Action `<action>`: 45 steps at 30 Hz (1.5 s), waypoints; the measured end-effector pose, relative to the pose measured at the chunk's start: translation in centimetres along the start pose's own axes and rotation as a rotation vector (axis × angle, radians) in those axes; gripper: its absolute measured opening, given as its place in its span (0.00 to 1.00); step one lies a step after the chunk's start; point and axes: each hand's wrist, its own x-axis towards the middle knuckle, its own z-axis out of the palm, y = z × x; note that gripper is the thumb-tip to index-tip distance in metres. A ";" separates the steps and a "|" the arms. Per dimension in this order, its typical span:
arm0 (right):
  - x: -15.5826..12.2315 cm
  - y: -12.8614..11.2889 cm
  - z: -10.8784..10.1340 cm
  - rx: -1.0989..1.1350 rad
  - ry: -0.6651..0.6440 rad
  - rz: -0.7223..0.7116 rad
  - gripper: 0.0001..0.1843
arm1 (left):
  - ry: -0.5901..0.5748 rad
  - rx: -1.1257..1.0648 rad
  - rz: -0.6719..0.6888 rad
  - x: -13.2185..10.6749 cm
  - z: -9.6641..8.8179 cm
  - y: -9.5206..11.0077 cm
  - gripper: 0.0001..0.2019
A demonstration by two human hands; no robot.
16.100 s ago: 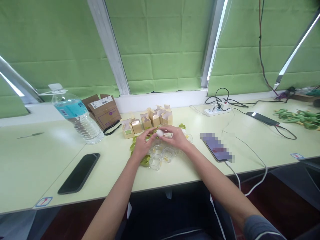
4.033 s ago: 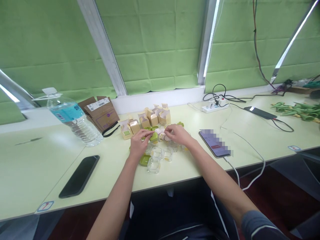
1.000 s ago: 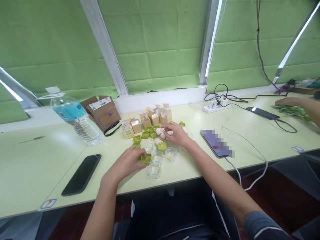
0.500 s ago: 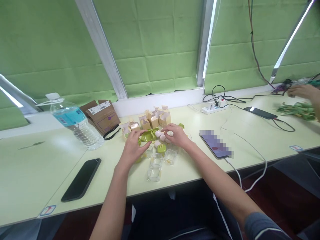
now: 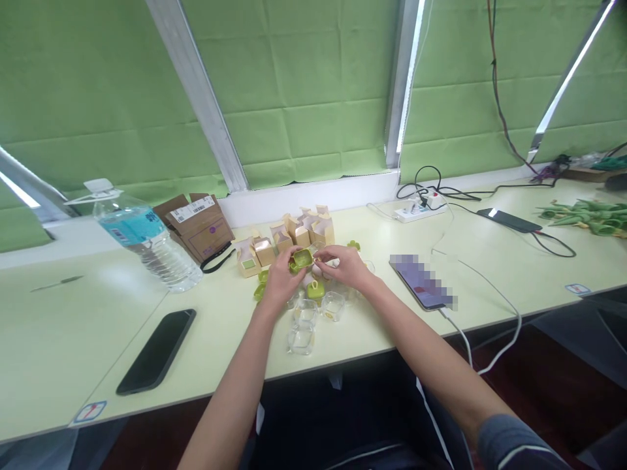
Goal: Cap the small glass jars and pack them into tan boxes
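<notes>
Two hands (image 5: 279,282), three phones (image 5: 157,351), one water bottle (image 5: 144,241), one power strip (image 5: 420,211).

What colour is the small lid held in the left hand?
Yellow-green. The lid, held in the left hand, shows best in the head view.

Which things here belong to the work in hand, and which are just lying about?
In hand: left hand holding a green lid; right hand beside it; clear jars; small tan boxes.
Lying about: water bottle; black phone; brown cartons; charging phone; power strip.
</notes>
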 end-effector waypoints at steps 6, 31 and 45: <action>-0.1 0.0 0.1 -0.026 0.023 -0.038 0.09 | -0.021 0.041 0.014 -0.6 -0.3 0.5 0.23; 0.3 0.0 -0.3 -0.225 -0.016 -0.223 0.08 | -0.115 -0.423 -0.044 -1.5 0.3 1.1 0.24; 0.4 -0.3 0.1 -0.191 -0.006 -0.323 0.07 | -0.040 -0.219 0.116 -1.3 0.1 1.1 0.22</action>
